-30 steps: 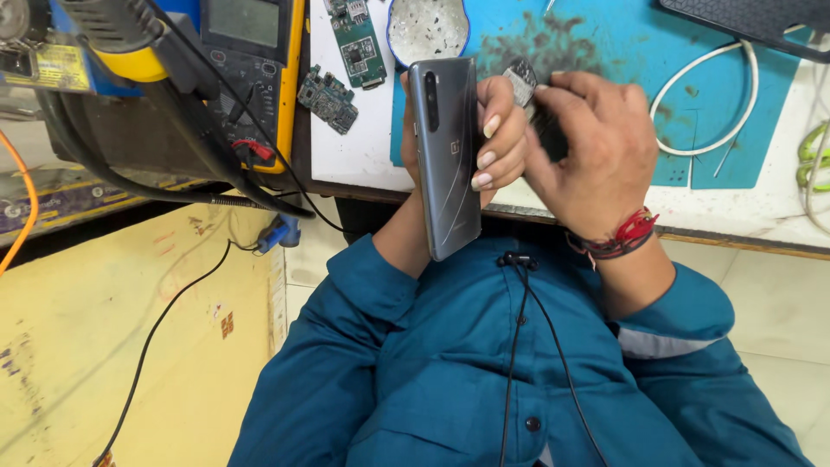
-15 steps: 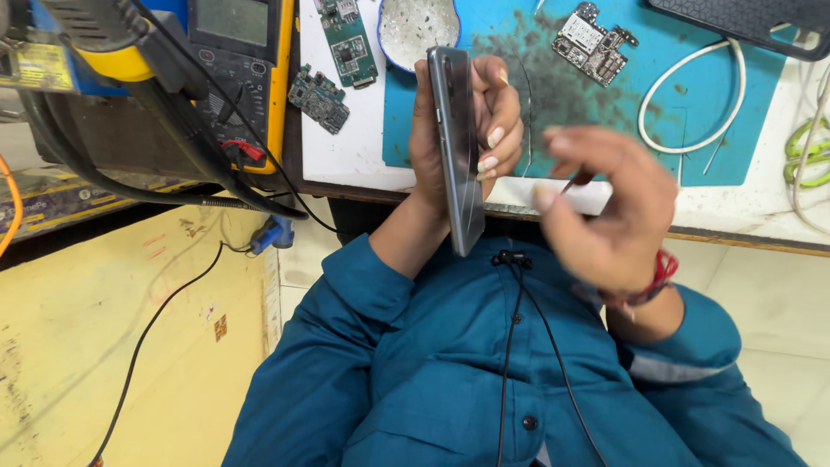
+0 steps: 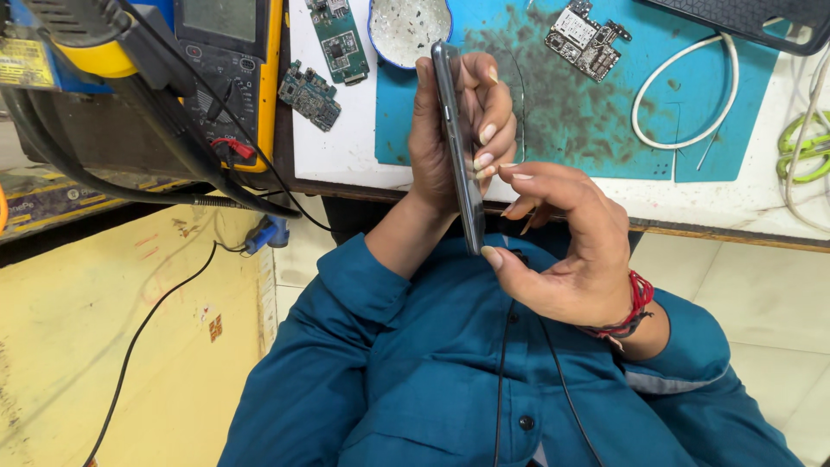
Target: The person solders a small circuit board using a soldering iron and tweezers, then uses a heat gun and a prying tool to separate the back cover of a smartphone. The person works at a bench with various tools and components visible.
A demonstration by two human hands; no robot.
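My left hand [image 3: 488, 117] grips a grey smartphone [image 3: 456, 147], held upright and edge-on above the bench's front edge. Its fingers wrap the phone's right side. Just below and to the right is my right hand [image 3: 571, 251], with a red thread band at the wrist. The thumb tip touches the phone's lower end. A thin pointed tool [image 3: 525, 222] seems to be pinched in the curled fingers, mostly hidden.
A stained blue mat [image 3: 588, 112] covers the bench, with a bare circuit board [image 3: 588, 36], a white cable loop [image 3: 683, 95] and a white dish [image 3: 408, 26]. Two green boards [image 3: 309, 93] and a yellow multimeter [image 3: 226, 52] sit at left. Black cables hang over a yellow surface [image 3: 104, 346].
The phone has turned from showing its back to fully edge-on. My right hand came down from the phone's top to its lower end, and the thumb now touches the phone.
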